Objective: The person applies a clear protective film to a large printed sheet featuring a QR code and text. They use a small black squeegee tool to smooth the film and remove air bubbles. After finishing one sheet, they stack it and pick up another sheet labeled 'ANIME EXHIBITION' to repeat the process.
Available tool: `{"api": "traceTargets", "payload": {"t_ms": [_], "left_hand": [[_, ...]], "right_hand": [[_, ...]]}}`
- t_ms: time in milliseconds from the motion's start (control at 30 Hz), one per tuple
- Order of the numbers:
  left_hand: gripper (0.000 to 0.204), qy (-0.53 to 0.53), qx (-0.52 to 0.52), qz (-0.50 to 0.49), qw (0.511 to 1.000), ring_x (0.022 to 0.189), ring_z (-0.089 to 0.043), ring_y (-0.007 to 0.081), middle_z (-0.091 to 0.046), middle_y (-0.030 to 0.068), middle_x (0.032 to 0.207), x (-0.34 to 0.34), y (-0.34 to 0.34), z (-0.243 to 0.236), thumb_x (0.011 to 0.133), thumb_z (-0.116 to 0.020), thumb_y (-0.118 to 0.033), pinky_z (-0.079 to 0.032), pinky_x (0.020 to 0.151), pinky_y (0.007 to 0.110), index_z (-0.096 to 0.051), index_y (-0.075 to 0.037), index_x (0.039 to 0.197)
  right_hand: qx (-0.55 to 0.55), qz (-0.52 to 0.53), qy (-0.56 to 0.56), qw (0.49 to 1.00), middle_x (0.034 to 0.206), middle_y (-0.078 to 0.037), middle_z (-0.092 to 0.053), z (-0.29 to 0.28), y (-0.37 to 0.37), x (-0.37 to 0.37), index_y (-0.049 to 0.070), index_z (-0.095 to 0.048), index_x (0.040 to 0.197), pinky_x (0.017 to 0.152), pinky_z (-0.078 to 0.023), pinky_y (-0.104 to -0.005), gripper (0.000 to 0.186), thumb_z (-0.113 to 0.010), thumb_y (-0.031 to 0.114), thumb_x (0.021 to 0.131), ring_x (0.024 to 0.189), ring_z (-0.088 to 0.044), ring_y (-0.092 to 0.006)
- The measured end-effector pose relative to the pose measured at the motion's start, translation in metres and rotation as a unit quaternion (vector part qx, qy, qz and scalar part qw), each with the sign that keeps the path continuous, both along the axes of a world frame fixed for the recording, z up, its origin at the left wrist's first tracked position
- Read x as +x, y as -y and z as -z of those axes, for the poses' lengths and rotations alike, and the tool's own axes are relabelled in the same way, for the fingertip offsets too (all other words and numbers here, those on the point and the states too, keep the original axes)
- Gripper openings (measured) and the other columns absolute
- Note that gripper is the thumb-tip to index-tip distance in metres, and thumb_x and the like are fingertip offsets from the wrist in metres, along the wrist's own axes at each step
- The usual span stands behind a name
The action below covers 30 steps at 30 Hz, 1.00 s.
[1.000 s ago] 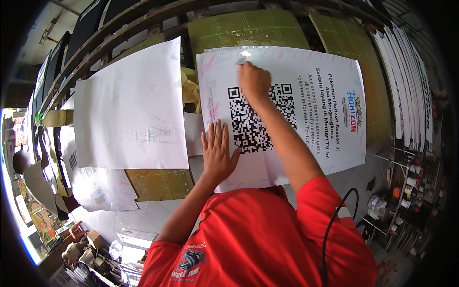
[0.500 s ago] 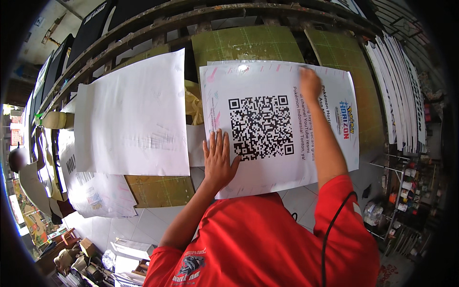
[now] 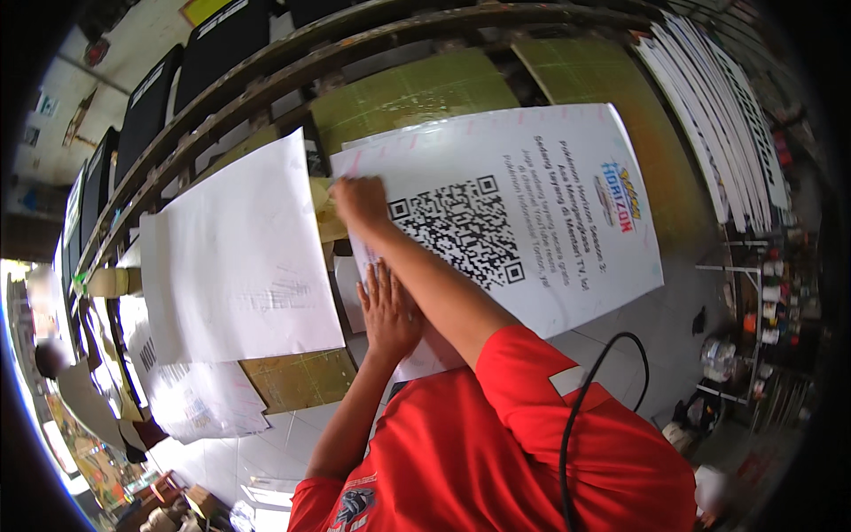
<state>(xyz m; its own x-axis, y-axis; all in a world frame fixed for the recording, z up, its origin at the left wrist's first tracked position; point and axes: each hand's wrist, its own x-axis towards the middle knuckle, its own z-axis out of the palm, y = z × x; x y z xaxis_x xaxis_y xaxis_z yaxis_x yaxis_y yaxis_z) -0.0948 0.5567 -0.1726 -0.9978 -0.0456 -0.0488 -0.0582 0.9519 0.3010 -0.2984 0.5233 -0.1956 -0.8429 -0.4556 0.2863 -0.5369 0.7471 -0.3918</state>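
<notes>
A large white poster (image 3: pixel 567 204) with a black square code and printed lettering lies over olive-green boards. My left hand (image 3: pixel 388 315) rests flat on its near left part, fingers stretched out. Across the poster reaches my right arm, and my right hand (image 3: pixel 362 202) is closed at the sheet's left edge. What it holds, if anything, is hidden under the fingers. The forearm covers part of the printed code. To the left of both hands lies a blank white sheet (image 3: pixel 235 257), slightly wrinkled near its lower right.
Wooden rails (image 3: pixel 292 80) run behind the green boards (image 3: pixel 408 93). White panels (image 3: pixel 709 124) stand stacked at the right, above a shelf (image 3: pixel 753 310) of small containers. Another printed sheet (image 3: pixel 199 399) hangs at the lower left. A person (image 3: pixel 80 390) is at the far left.
My right hand has swept from the poster's far right part to its left edge. My left hand stays flat, near the poster's left side. The view has turned a little.
</notes>
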Motion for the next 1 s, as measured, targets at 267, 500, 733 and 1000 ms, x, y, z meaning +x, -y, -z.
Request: {"api": "traceTargets", "payload": {"t_ms": [267,500,733,1000], "left_hand": [[0.078,-0.019,0.028,-0.009,0.999,0.142,-0.011,0.0415,-0.02,0.0255,0.151,0.0,-0.003,-0.009,0.084,-0.057,-0.034,-0.007,0.113,0.055,-0.024,0.004,0.144],[0.076,-0.04,0.026,0.005,0.999,0.141,-0.012,0.0428,-0.021,0.027,0.15,0.004,-0.006,-0.004,0.086,-0.056,-0.035,-0.007,0.113,0.055,-0.024,0.005,0.143],[0.064,-0.133,0.087,-0.022,0.987,0.141,-0.013,0.0446,-0.017,0.0276,0.151,0.013,0.008,0.011,0.091,-0.048,-0.026,-0.009,0.112,0.056,-0.025,0.0,0.144],[0.059,-0.293,0.366,-0.091,0.879,0.14,-0.018,0.0367,-0.02,0.0245,0.15,0.061,0.025,-0.001,0.097,-0.038,-0.029,-0.016,0.114,0.044,-0.024,0.003,0.143]], "right_hand": [[-0.152,0.056,0.114,0.98,0.087,-0.013,-0.068,-0.019,-0.203,-0.042,0.01,-0.07,0.09,0.072,-0.05,-0.0403,0.027,-0.052,0.03,0.09,0.078,-0.065,-0.0315],[0.126,0.365,0.027,0.922,0.079,-0.017,-0.067,-0.021,-0.439,-0.005,0.005,-0.065,0.084,0.066,-0.049,-0.0473,0.036,-0.048,0.036,0.094,0.073,-0.065,-0.037],[-0.163,0.195,0.209,0.944,0.061,-0.009,-0.065,-0.026,-0.223,0.09,0.011,-0.067,0.075,0.054,-0.051,-0.0362,0.018,-0.055,0.019,0.085,0.052,-0.064,-0.0231],[0.036,-0.177,0.138,0.974,0.068,-0.01,-0.066,-0.016,-0.123,0.195,0.01,-0.068,0.077,0.061,-0.048,-0.0435,0.026,-0.057,0.033,0.082,0.068,-0.066,-0.0289]]}}
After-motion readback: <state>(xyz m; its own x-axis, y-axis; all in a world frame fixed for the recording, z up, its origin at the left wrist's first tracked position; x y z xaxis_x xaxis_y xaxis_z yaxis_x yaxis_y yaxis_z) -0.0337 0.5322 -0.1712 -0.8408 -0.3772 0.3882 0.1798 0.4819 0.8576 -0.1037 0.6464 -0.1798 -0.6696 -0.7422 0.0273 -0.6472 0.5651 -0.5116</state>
